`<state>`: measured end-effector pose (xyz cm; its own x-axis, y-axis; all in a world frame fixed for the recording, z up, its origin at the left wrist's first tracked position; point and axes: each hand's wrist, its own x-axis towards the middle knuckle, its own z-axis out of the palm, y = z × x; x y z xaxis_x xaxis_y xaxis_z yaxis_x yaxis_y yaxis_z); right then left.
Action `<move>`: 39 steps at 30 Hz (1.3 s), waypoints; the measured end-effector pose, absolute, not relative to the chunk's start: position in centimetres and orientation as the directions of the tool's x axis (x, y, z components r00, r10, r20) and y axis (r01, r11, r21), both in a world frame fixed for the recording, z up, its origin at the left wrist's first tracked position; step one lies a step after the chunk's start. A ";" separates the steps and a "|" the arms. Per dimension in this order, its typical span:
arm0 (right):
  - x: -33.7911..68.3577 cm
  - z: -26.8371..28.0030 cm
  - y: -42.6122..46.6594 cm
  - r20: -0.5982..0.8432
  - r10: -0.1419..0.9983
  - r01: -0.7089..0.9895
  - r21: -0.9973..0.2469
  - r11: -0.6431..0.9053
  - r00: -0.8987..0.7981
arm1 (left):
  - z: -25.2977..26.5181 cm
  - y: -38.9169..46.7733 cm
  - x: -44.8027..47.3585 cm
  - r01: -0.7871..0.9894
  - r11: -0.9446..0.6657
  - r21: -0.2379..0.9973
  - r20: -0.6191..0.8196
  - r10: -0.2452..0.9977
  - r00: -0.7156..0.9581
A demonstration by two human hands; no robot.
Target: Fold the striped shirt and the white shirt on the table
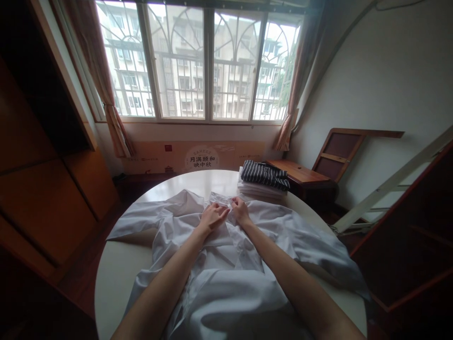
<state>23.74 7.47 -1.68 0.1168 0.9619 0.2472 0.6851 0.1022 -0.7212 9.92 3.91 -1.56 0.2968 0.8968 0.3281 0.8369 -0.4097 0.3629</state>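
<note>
A white long-sleeved shirt [177, 241] lies spread across a round white table [113, 283], its sleeves reaching out to both sides and its lower part bunched toward me. At the collar, near the table's far side, my left hand [214, 217] has its fingers bent and pinched on the fabric. Just to the right of it, my right hand [239, 210] is closed, thumb and forefinger pinching the collar edge. The small bit of cloth between the fingertips is too fine to make out.
A folded black-and-white striped garment [265, 174] rests on folded white cloth [262, 190] at the table's far right. Beyond stand a wooden chair [300, 171] and a pale ladder [375, 203]. A printed cardboard box [155, 158] lies under the window; an orange-brown cabinet [42, 203] flanks the left.
</note>
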 end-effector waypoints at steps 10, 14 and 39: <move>23.7 -1.8 7.3 0.285 0.951 0.633 -0.759 0.150 0.117 | -1.2 5.4 10.1 0.871 -0.354 0.340 0.231 0.929 0.288; 23.6 -2.1 7.4 0.316 0.944 0.638 -0.748 0.183 0.100 | -1.7 5.3 10.3 0.878 -0.336 0.340 0.279 0.928 0.247; 22.5 -1.9 6.2 0.526 0.840 0.647 -0.595 0.477 -0.136 | -2.7 6.3 9.5 0.701 -0.429 0.570 0.589 0.808 0.016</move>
<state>22.55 6.22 -1.95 -0.1359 0.8398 0.5255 0.6473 0.4768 -0.5946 9.54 6.27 -2.71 0.0158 0.8080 0.5890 0.7011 -0.4289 0.5696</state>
